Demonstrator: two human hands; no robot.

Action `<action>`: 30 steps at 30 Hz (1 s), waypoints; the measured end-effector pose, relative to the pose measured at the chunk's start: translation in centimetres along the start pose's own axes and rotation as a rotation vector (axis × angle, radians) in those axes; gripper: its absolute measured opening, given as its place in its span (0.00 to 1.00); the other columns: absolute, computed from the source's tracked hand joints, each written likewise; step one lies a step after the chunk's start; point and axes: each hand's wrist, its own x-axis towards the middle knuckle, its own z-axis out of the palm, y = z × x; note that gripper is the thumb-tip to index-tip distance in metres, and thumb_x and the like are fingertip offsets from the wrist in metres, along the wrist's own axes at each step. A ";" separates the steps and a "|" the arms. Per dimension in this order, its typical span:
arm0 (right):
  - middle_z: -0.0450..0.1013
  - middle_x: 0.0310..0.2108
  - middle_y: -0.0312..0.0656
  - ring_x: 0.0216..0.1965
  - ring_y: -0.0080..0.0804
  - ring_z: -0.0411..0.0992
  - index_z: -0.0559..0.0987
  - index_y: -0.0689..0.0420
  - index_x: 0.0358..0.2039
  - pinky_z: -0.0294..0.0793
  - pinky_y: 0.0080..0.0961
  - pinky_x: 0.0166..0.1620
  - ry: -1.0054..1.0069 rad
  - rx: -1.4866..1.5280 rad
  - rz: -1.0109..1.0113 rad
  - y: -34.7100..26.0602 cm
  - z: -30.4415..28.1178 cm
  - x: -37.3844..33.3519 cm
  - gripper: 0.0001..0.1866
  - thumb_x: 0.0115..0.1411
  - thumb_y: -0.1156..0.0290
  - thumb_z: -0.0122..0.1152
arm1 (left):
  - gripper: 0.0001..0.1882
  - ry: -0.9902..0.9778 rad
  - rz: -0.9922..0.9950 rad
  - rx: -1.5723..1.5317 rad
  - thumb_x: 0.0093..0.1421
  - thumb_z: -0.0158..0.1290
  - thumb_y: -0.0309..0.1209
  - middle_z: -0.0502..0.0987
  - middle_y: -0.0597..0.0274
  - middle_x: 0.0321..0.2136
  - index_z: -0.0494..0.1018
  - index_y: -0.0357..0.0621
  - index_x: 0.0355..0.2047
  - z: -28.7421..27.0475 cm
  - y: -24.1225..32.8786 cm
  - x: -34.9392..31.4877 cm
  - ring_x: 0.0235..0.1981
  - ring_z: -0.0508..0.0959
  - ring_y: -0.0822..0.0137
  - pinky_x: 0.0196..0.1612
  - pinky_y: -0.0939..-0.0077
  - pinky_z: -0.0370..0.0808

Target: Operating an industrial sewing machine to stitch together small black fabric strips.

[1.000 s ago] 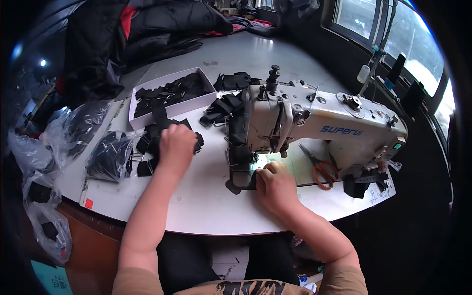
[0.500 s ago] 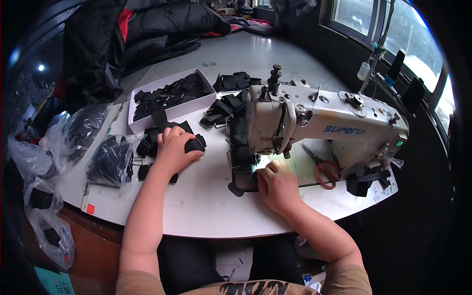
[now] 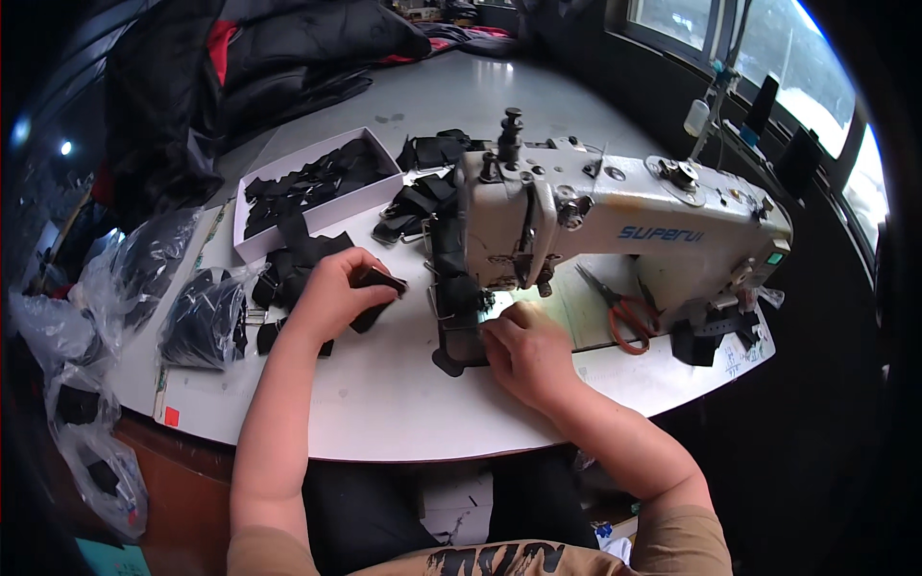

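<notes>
My left hand (image 3: 336, 293) is closed on a folded piece of black webbing (image 3: 380, 280), just above the table. Beside and behind it lies a loose pile of black webbing pieces (image 3: 288, 269), some with metal buckles. My right hand (image 3: 530, 353) is by the needle area of a white sewing machine (image 3: 567, 216), thumb and fingers pressed together; what they pinch, if anything, is hidden. Black straps with metal buckles (image 3: 449, 254) run along the left side of the machine head, down toward the needle plate.
An open white box (image 3: 338, 212) of black webbing pieces stands behind my left hand. Orange-handled scissors (image 3: 629, 324) lie under the machine arm. Clear plastic bags (image 3: 206, 317) with black contents sit at the left. Dark padded fabric (image 3: 279, 72) is heaped at the back.
My left hand has raised and turned the black webbing piece off the pile, thumb now closed against it. My right hand stays by the needle area. The whole view has shifted slightly.
</notes>
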 end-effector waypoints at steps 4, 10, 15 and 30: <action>0.73 0.29 0.42 0.31 0.45 0.74 0.83 0.55 0.33 0.75 0.40 0.35 -0.027 0.186 -0.123 -0.1 -0.8 0.6 0.07 0.57 0.67 0.69 | 0.12 -0.201 0.052 -0.205 0.49 0.66 0.14 0.80 0.64 0.30 0.76 0.38 0.31 3.0 1.3 -1.0 0.34 0.80 0.73 0.40 0.77 0.78; 0.73 0.29 0.46 0.31 0.39 0.73 0.79 0.62 0.35 0.71 0.35 0.37 -0.279 0.692 0.115 1.3 -1.3 0.1 0.15 0.67 0.60 0.60 | 0.14 -0.157 0.606 -0.036 0.41 0.70 0.17 0.76 0.65 0.37 0.78 0.46 0.25 6.8 2.0 -2.4 0.44 0.77 0.65 0.47 0.73 0.75; 0.78 0.39 0.40 0.43 0.22 0.73 0.78 0.65 0.48 0.74 0.25 0.48 -0.269 1.109 0.530 1.7 0.0 -0.1 0.14 0.69 0.67 0.59 | 0.17 -0.118 1.100 0.471 0.32 0.64 0.17 0.75 0.65 0.36 0.79 0.54 0.24 7.5 1.0 -1.5 0.42 0.75 0.57 0.46 0.64 0.72; 0.77 0.31 0.35 0.31 0.16 0.73 0.77 0.65 0.47 0.75 0.18 0.36 -0.276 1.105 0.622 1.6 -0.6 0.3 0.10 0.68 0.75 0.58 | 0.19 0.014 0.817 0.315 0.43 0.67 0.21 0.78 0.56 0.44 0.76 0.44 0.38 7.8 -2.8 -0.9 0.44 0.79 0.53 0.45 0.66 0.77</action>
